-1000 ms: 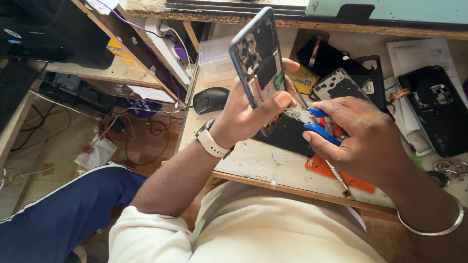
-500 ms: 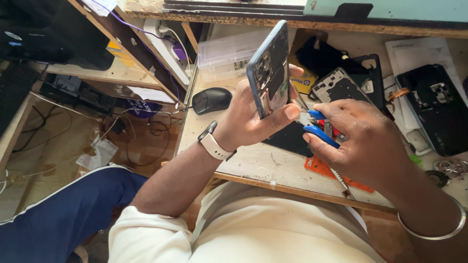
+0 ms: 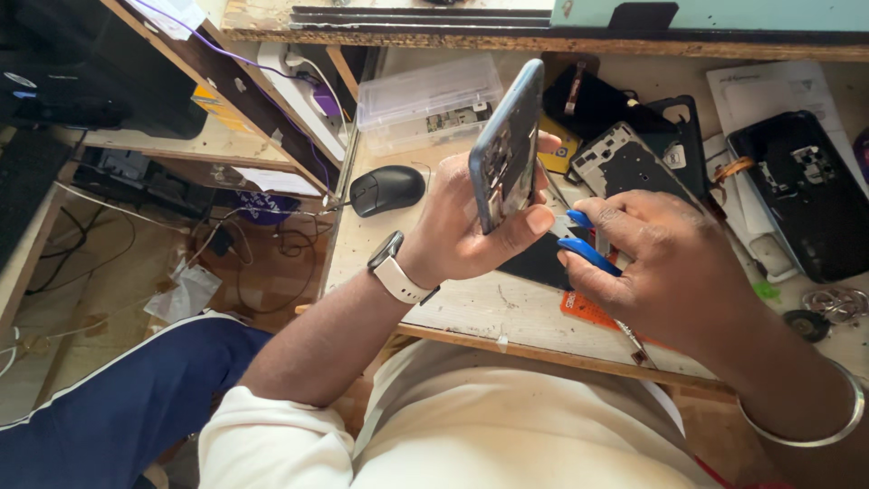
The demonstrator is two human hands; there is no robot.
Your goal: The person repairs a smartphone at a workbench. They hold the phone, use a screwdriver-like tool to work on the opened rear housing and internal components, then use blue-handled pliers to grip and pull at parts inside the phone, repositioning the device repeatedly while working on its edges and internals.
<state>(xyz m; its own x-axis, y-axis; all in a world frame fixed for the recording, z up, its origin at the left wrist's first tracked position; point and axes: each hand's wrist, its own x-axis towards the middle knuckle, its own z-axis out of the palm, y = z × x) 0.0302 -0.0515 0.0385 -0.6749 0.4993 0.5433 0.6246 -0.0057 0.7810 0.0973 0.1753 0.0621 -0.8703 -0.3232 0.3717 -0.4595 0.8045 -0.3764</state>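
In the middle of the frame the left hand (image 3: 462,226) grips an opened smartphone frame (image 3: 509,145), thumb pressed along its lower edge and fingers wrapped behind, so the phone stands nearly on edge, tilted with its stripped inner side turned toward the lower left. A white smartwatch (image 3: 396,269) sits on that wrist. Just to the right, the right hand (image 3: 665,267) is curled shut around a pair of blue-handled pliers (image 3: 587,246); the handles show between the fingers and the tool's tip is hidden behind the phone and the left thumb, so whether it touches the phone cannot be told. A silver bangle (image 3: 819,435) circles the right wrist at the lower right of the frame. Both hands hover over a worn, pale desk (image 3: 471,308). Under them lies a dark mat (image 3: 543,263), with an orange card (image 3: 588,311) beside it. At centre left of the desk is a black computer mouse (image 3: 387,190), and above it a clear plastic box (image 3: 425,100) with small parts inside. To the upper right of the phone lies a phone back panel (image 3: 625,167) with its inside up, and at the far right another dismantled black phone (image 3: 801,195) rests on white paper. In the lower left of the frame, a blue trouser leg (image 3: 118,398) with a white stripe is visible above a floor strewn with cables.
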